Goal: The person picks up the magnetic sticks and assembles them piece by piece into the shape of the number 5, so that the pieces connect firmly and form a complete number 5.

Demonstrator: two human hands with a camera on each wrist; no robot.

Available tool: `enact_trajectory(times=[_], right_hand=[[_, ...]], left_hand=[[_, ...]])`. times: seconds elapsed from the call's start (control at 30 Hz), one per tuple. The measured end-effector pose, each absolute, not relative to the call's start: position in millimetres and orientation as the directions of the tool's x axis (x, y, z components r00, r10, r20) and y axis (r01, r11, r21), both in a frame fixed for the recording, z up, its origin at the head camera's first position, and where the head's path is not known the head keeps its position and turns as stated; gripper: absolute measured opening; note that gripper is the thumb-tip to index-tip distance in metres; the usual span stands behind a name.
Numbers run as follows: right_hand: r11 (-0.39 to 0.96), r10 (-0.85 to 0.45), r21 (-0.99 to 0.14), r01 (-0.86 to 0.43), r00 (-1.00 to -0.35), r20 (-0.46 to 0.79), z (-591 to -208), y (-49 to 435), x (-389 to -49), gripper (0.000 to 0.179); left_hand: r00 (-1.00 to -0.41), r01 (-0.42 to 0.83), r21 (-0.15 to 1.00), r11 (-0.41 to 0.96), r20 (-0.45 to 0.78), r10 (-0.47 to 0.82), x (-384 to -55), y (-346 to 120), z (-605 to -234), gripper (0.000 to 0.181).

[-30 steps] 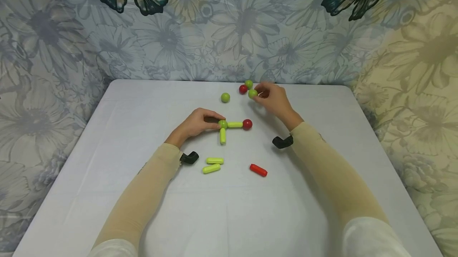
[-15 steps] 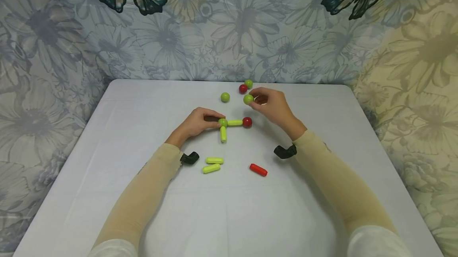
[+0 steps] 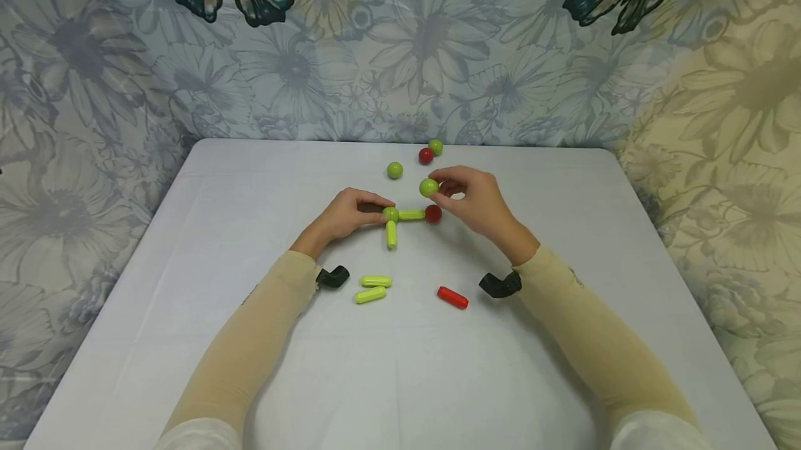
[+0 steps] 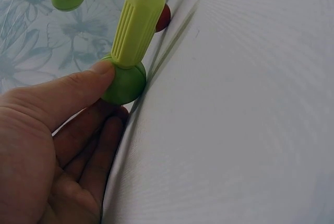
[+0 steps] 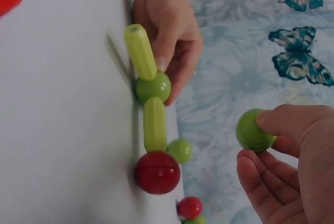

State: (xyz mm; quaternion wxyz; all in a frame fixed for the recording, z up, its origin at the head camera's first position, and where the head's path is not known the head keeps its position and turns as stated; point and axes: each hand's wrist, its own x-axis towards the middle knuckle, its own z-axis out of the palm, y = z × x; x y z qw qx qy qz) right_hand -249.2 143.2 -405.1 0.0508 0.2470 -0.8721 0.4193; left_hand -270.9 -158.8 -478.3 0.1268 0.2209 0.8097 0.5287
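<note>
My left hand (image 3: 343,215) pinches a green ball (image 4: 125,85) at the corner of a small joined shape. From that ball one yellow-green rod (image 3: 411,215) runs right to a red ball (image 3: 433,214), and a second rod (image 4: 138,23) points toward me. My right hand (image 3: 471,199) holds a loose green ball (image 5: 254,131) between thumb and fingers. That ball is above the table, just behind the red end ball and apart from it.
Two yellow-green rods (image 3: 375,282) and a red rod (image 3: 452,298) lie nearer to me. At the back are a green ball (image 3: 394,170), a red ball (image 3: 425,156) and another green ball (image 3: 435,147). A patterned cloth (image 3: 400,74) hangs behind the white table (image 3: 400,380).
My right hand has carried the green ball from the group at the back toward me and slightly left. My left hand has stayed on the joined shape, nearly still.
</note>
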Motion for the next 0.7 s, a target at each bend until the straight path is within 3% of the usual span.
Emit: enact_trajectory(times=[0.7], right_hand=[[0.405,-0.519,-0.704,-0.583,-0.781,0.348,-420,131,-211,0.035]], left_hand=[[-0.871,0.220,0.910,0.352,0.021,0.491,-272,-159,-479,0.029]])
